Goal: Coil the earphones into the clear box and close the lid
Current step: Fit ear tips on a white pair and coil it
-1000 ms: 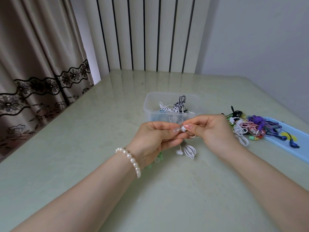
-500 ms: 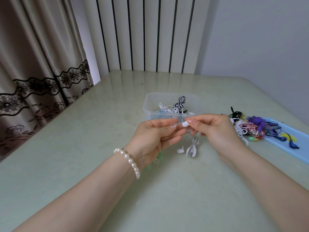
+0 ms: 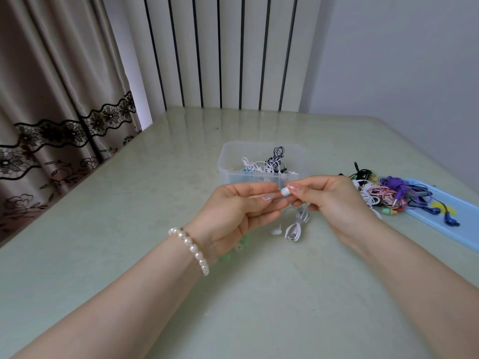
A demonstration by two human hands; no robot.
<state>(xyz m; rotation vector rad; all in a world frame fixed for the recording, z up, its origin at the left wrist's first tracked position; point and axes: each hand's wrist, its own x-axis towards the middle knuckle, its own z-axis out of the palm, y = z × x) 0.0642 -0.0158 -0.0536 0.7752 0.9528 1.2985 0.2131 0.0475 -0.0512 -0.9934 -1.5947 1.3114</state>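
Observation:
A clear plastic box [image 3: 228, 161] stands open mid-table, holding several coiled earphones in white and black. Just in front of it, above the table, my right hand [image 3: 334, 200] pinches a white earbud [image 3: 285, 191] of a white earphone set. The set's bundled cable and jack [image 3: 295, 228] hang below down to the table, with a second bud beside them. My left hand [image 3: 233, 211], wearing a pearl bracelet, has its fingers curled beside the bud, fingertips close to the cable; whether it holds the cable is unclear.
A tangle of loose earphones [image 3: 383, 195] in purple, pink, white, black and blue lies to the right, partly on a light blue lid [image 3: 464, 224]. Green ear tips [image 3: 239, 246] lie under my left hand. A curtain hangs along the table's left edge.
My hands have drawn slightly apart and the right hand has lifted a little. The white bud now shows between the fingertips, and the hanging cable bundle has shifted slightly.

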